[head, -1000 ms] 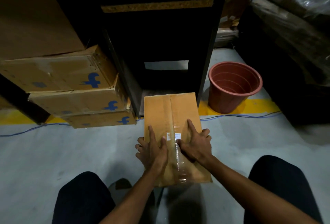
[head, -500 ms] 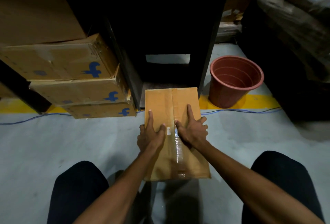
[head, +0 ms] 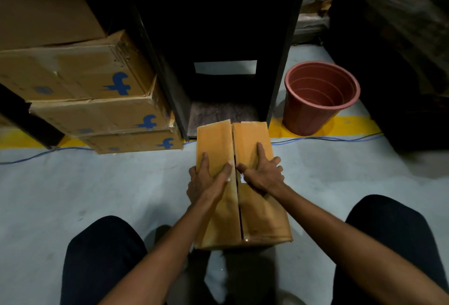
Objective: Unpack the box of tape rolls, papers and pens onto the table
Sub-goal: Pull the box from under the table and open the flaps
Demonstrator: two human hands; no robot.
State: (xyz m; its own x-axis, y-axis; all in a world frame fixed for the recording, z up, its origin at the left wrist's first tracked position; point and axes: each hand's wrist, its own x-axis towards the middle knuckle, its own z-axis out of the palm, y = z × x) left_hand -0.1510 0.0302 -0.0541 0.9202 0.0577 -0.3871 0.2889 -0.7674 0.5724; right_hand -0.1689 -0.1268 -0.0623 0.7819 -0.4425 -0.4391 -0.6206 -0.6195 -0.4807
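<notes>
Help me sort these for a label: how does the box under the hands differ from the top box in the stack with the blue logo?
The box under the hands is plain, its top flaps parted along the seam; the top stacked box has a blue logo and sits closed. The first is on the floor, the other on two boxes. Both are brown cardboard.

Bare grey floor point(head: 97, 190) lies open to your left and right of the box point(head: 243, 183). Ahead, a dark cabinet point(head: 218, 37) blocks the way, flanked by stacked cartons point(head: 80, 91) on the left and a red bucket point(head: 318, 95) on the right.
</notes>
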